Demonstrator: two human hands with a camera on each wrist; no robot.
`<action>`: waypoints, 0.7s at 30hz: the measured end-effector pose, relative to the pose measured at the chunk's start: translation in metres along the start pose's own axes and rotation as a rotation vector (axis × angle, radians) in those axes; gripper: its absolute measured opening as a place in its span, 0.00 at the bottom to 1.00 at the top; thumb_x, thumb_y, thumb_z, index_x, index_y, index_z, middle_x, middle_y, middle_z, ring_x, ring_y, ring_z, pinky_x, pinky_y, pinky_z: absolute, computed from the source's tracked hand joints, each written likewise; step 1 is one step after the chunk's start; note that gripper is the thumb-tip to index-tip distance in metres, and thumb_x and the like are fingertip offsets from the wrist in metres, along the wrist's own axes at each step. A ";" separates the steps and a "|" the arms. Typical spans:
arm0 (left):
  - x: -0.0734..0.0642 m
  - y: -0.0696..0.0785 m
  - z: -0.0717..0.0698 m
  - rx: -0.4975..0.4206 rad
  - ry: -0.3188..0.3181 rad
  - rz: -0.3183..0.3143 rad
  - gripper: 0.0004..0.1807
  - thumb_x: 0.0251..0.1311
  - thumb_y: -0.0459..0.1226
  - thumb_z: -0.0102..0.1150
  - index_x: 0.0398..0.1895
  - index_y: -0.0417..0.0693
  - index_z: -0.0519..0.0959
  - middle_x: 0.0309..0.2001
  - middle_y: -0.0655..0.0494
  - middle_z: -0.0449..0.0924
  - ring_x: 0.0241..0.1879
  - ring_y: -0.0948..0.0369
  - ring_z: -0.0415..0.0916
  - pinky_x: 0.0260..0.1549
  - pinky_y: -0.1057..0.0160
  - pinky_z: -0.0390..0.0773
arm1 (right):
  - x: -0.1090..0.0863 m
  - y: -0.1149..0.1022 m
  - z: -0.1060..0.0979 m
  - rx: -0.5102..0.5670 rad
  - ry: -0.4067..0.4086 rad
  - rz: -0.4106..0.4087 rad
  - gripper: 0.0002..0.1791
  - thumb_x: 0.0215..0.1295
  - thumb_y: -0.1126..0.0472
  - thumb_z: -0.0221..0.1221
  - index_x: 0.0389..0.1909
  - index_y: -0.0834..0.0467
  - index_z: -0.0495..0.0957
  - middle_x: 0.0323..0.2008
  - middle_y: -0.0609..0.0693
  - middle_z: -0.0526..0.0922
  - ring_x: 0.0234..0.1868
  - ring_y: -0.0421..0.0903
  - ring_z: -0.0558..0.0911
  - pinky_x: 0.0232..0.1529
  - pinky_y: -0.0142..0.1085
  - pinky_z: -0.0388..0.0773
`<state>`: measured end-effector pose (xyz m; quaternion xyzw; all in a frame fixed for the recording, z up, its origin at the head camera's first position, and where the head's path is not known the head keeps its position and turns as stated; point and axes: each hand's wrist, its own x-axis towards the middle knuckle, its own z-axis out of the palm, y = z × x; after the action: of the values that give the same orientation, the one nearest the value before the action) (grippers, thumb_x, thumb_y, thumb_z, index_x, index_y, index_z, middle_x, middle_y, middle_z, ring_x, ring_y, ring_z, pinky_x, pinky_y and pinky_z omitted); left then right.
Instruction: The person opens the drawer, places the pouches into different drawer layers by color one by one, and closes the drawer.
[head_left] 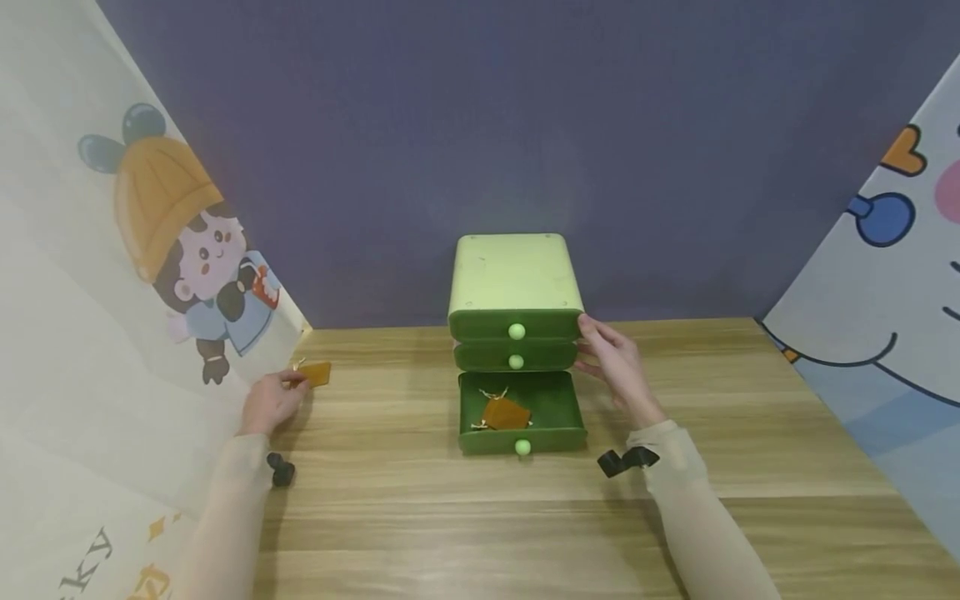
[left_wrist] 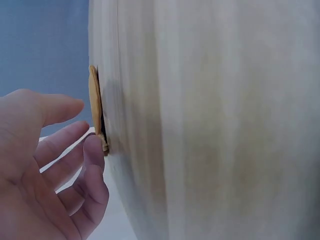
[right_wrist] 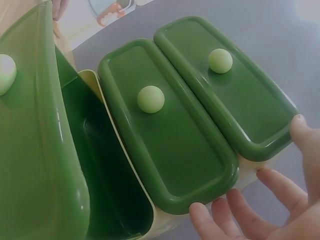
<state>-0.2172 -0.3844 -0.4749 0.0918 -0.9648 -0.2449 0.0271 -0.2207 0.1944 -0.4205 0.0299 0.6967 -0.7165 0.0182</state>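
At the left of the table, my left hand [head_left: 272, 402] is at a small orange-brown drawstring pouch [head_left: 317, 373]. In the left wrist view the fingers are loosely bent beside the pouch [left_wrist: 95, 100], with a fingertip by its cord end and the thumb apart from it. My right hand [head_left: 617, 367] rests against the right side of a green mini drawer cabinet [head_left: 517, 271], its thumb at the top drawer's [right_wrist: 225, 90] corner and its fingertips lower along the side. The bottom drawer [head_left: 480, 442] is pulled out, holding orange-brown pouches [head_left: 506, 413] with pale cords.
The middle drawer [right_wrist: 167, 125] is closed, with a round pale-green knob [right_wrist: 151, 99]. A dark wall [head_left: 525, 125] stands behind the wooden table [head_left: 375, 517]. Printed panels with cartoon figures flank both sides, the left panel [head_left: 75, 333] close to my left hand.
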 end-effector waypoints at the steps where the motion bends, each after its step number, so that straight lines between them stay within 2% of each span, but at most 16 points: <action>1: 0.000 0.001 0.000 0.003 -0.002 0.002 0.26 0.75 0.46 0.53 0.65 0.38 0.81 0.65 0.27 0.78 0.61 0.31 0.77 0.55 0.36 0.77 | 0.000 0.000 0.000 0.000 0.001 0.001 0.46 0.75 0.34 0.59 0.83 0.56 0.61 0.83 0.56 0.61 0.74 0.59 0.73 0.59 0.36 0.85; 6: 0.000 0.002 0.002 0.052 -0.030 0.022 0.25 0.75 0.46 0.55 0.64 0.36 0.81 0.61 0.32 0.83 0.61 0.32 0.78 0.57 0.36 0.77 | 0.000 -0.001 -0.001 -0.005 -0.007 -0.003 0.46 0.75 0.34 0.58 0.83 0.56 0.60 0.83 0.57 0.60 0.75 0.60 0.72 0.58 0.34 0.85; 10: -0.002 0.002 0.005 0.096 -0.043 0.040 0.23 0.73 0.44 0.59 0.60 0.34 0.83 0.56 0.33 0.86 0.56 0.35 0.82 0.54 0.38 0.79 | 0.000 0.000 0.000 -0.010 -0.008 -0.001 0.46 0.75 0.34 0.58 0.83 0.56 0.60 0.83 0.57 0.60 0.75 0.59 0.72 0.58 0.34 0.85; 21: -0.007 0.009 0.005 0.129 0.011 0.074 0.17 0.70 0.41 0.63 0.50 0.36 0.88 0.50 0.35 0.89 0.49 0.37 0.85 0.44 0.43 0.81 | -0.002 -0.002 0.000 -0.004 -0.011 0.004 0.46 0.75 0.33 0.58 0.83 0.54 0.60 0.84 0.55 0.59 0.75 0.59 0.72 0.59 0.35 0.85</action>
<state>-0.2123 -0.3731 -0.4752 0.0593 -0.9812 -0.1803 0.0357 -0.2187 0.1944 -0.4187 0.0275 0.6979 -0.7152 0.0235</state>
